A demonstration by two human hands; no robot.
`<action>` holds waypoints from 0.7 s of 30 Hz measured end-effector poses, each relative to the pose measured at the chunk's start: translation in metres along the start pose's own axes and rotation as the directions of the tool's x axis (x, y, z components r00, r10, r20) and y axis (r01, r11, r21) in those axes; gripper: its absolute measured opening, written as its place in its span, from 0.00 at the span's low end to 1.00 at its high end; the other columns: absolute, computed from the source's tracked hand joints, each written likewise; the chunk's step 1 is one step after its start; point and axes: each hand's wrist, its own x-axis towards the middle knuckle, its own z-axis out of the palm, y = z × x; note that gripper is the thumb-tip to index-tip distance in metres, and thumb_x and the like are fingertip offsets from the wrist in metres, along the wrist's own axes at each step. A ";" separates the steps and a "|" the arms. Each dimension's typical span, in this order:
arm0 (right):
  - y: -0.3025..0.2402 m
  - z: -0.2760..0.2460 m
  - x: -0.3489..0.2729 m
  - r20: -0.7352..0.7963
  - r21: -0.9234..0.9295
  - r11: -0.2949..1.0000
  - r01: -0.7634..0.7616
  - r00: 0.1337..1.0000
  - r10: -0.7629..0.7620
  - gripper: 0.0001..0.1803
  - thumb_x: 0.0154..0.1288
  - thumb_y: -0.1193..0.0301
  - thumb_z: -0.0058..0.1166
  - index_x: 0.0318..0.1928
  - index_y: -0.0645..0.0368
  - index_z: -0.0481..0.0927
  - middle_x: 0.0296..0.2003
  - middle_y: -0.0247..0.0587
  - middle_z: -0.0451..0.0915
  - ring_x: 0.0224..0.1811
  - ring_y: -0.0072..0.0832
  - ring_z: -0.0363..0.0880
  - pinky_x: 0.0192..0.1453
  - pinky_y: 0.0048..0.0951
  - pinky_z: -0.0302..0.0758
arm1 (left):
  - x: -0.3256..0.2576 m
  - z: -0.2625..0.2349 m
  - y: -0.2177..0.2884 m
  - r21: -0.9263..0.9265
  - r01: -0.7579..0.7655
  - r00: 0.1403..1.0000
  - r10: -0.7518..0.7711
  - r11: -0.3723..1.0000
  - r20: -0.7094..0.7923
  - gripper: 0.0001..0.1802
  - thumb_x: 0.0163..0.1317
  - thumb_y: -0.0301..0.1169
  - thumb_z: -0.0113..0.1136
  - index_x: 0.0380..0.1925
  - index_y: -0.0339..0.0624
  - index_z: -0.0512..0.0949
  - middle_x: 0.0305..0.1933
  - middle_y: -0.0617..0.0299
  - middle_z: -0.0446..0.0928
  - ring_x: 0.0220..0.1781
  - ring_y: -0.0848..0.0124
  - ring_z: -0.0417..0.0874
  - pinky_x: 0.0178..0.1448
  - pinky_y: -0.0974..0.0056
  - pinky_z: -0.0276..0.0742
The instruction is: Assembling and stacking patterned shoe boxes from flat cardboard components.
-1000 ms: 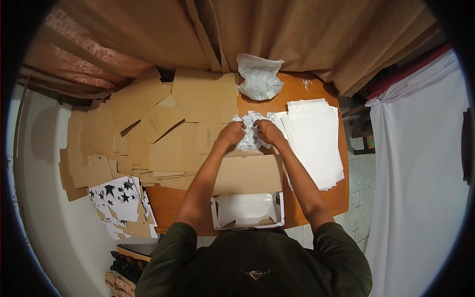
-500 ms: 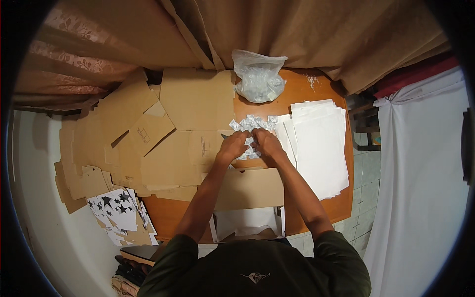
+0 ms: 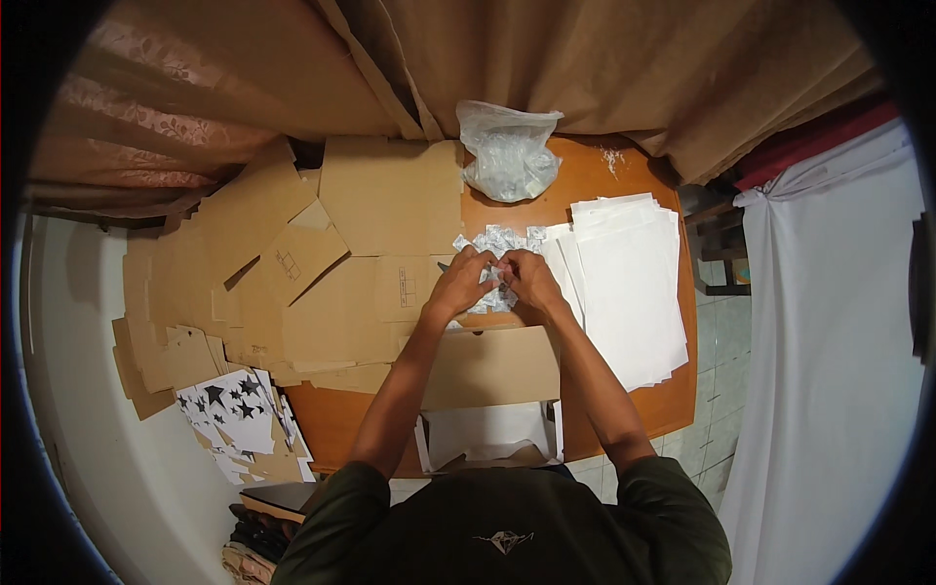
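Note:
A pile of small white sachets with printed marks [image 3: 502, 237] lies spread on the wooden table in front of me. My left hand [image 3: 461, 283] is over the pile's left side, fingers curled and drawn together. Close by on the right, my right hand [image 3: 530, 279] has its thumb and fingers pinched together. The fingertips nearly meet above the sachets, and I cannot make out what is between them. Nearer my body stands an opened cardboard box [image 3: 492, 375] with a white inside, its brown flap raised between my forearms.
Flattened cardboard sheets [image 3: 336, 322] cover the table's left side. A stack of white paper [image 3: 629, 292] lies on the right. At the back stands a clear plastic bag of sachets [image 3: 512, 161]. Star-printed sheets [image 3: 234, 409] lie at the near left. Brown curtains [image 3: 585, 68] hang behind.
My fingers have shifted slightly over the sachets; the right hand's fingers are now more pinched and turned inward. The surrounding things shift slightly in the picture as the view moves.

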 end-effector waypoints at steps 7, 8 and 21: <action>-0.040 -0.024 -0.046 -0.073 0.258 0.965 0.053 0.997 -0.035 0.07 0.70 0.74 0.59 0.44 0.65 0.79 0.33 0.40 0.81 0.34 0.28 0.80 0.43 0.31 0.78 | -0.047 -0.021 0.037 -0.308 -0.193 0.965 0.124 0.932 -0.229 0.10 0.64 0.27 0.67 0.41 0.34 0.78 0.33 0.52 0.83 0.35 0.59 0.87 0.41 0.57 0.81; -0.047 -0.025 -0.059 -0.072 0.268 0.962 0.049 0.997 -0.031 0.06 0.72 0.75 0.58 0.44 0.63 0.78 0.33 0.35 0.80 0.34 0.21 0.78 0.40 0.26 0.76 | -0.059 -0.023 0.046 -0.351 -0.161 0.973 0.088 0.923 -0.214 0.09 0.65 0.25 0.66 0.42 0.34 0.78 0.34 0.52 0.83 0.36 0.62 0.87 0.39 0.59 0.82; -0.026 0.055 -0.213 0.138 0.369 0.929 -0.044 0.990 -0.008 0.05 0.71 0.77 0.59 0.42 0.65 0.77 0.33 0.33 0.79 0.35 0.20 0.79 0.41 0.23 0.76 | -0.216 0.078 0.032 -0.539 -0.068 0.990 -0.009 0.839 -0.138 0.04 0.65 0.19 0.63 0.38 0.31 0.77 0.32 0.54 0.84 0.36 0.66 0.90 0.39 0.64 0.83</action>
